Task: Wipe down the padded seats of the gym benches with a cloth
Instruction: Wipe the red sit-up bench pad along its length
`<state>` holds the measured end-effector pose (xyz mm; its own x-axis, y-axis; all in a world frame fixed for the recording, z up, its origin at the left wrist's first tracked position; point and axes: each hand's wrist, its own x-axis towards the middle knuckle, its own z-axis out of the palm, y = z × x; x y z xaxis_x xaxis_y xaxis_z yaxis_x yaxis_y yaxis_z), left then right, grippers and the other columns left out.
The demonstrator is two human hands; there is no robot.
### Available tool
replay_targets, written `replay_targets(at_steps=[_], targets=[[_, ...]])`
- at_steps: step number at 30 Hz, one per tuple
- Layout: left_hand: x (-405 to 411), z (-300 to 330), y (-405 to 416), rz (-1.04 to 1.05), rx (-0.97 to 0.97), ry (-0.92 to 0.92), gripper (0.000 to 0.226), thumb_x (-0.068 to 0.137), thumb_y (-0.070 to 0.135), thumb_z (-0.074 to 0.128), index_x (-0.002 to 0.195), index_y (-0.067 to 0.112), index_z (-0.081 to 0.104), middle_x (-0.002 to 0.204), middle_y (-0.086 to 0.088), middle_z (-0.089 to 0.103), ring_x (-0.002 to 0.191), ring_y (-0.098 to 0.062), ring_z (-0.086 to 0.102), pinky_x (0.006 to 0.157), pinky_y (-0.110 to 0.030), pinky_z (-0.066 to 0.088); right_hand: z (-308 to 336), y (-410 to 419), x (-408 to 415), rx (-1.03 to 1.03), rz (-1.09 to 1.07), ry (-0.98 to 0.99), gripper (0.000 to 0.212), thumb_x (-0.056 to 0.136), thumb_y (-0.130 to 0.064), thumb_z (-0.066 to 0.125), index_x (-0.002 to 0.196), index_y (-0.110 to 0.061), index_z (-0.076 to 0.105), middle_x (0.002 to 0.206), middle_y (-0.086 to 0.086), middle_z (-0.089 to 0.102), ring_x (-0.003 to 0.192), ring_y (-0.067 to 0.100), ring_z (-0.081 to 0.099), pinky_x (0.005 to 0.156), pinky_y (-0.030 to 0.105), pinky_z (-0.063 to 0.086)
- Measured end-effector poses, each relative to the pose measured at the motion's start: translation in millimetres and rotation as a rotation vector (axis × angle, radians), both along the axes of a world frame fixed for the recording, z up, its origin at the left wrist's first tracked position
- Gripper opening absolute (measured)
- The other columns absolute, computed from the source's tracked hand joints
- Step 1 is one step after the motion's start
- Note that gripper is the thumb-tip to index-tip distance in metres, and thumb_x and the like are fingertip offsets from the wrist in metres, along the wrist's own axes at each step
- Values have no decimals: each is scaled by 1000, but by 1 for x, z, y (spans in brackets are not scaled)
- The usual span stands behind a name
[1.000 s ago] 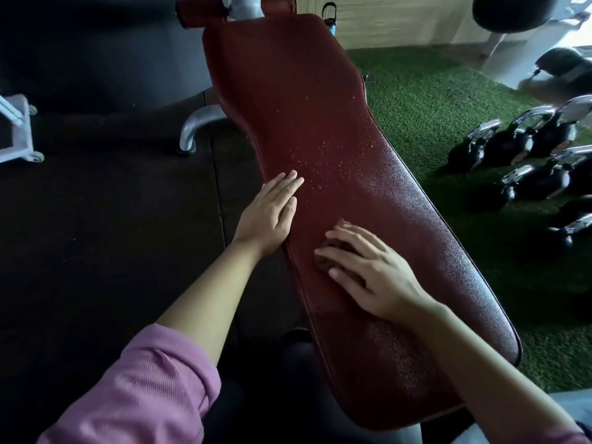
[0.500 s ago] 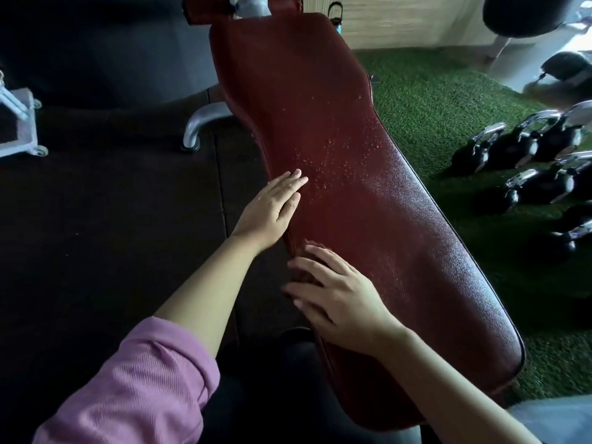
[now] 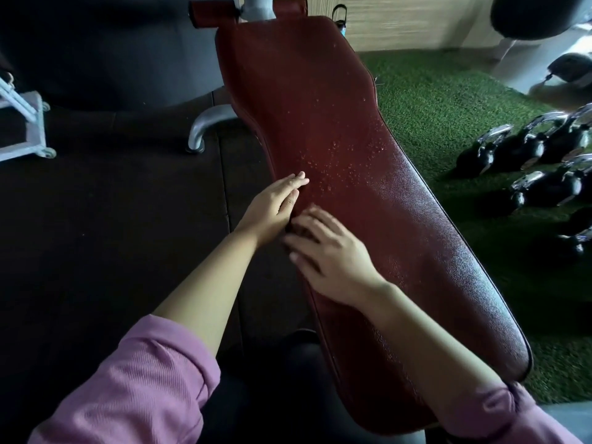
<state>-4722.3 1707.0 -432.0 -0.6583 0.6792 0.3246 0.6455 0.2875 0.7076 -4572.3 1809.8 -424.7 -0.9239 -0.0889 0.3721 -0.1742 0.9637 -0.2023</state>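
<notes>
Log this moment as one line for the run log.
stage: wiping seat | left hand: flat on bench pad edge | right hand: presses dark cloth on pad | droplets: ahead, unwiped

Cloth (image 3: 293, 231): only a dark sliver shows under the right hand (image 3: 333, 257); fingers cover the rest, so its grip on it can't be read. Left hand (image 3: 272, 209) hides the counter (image 3: 368, 203) edge beneath it. Counter's near end is hidden behind the right forearm and sleeve (image 3: 499, 415). Kettlebells (image 3: 528, 168) cut off at the right edge, count unclear. Grey frame (image 3: 22, 123) cut at the left edge. Top-right objects blurred.
</notes>
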Motion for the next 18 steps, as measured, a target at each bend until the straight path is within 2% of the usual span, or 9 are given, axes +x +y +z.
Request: replay_targets(at_steps=[3, 5, 9, 12, 15, 18], targets=[[0, 0, -1, -2, 5, 0, 33, 101, 13, 43, 132, 13, 55, 141, 1, 50, 134, -6, 37, 106, -5, 21, -7, -11, 25, 65, 175, -74, 27, 89, -39, 56, 110, -28, 70, 125, -4, 60, 132, 24, 43, 110, 41, 37], [2, 0, -2, 6, -7, 19, 35, 101, 16, 43, 134, 16, 53, 142, 4, 48, 135, -2, 35, 107, -6, 20, -7, -1, 41, 28, 248, -109, 26, 92, -39, 56, 113, -30, 68, 128, -7, 57, 136, 21, 39, 111, 37, 36], [3, -2, 1, 33, -32, 106, 35, 100, 18, 44, 134, 16, 53, 143, 4, 48, 135, -6, 37, 111, -16, 25, 1, 34, 53, -63, 326, -114, 29, 95, -37, 57, 120, -25, 66, 134, -4, 55, 138, 17, 37, 112, 35, 36], [4, -1, 7, 112, -52, 159, 34, 99, 22, 44, 130, 18, 57, 139, 7, 52, 132, -7, 41, 109, -23, 32, 2, 56, 39, -72, 273, -83, 30, 95, -33, 59, 122, -22, 64, 136, -3, 53, 137, 17, 38, 114, 35, 33], [10, 5, 15, 198, -84, 234, 38, 96, 29, 40, 124, 16, 61, 133, 4, 57, 126, -11, 47, 105, -29, 38, 3, 71, 16, -114, 132, -29, 31, 94, -34, 56, 122, -24, 64, 134, -5, 54, 135, 16, 40, 115, 32, 30], [10, 12, 27, 237, -171, 320, 49, 92, 37, 32, 127, 17, 59, 137, 1, 53, 129, -16, 44, 108, -41, 35, 6, 79, -5, -151, -8, 45, 34, 94, -36, 52, 123, -22, 63, 131, -3, 56, 132, 18, 42, 115, 27, 26]])
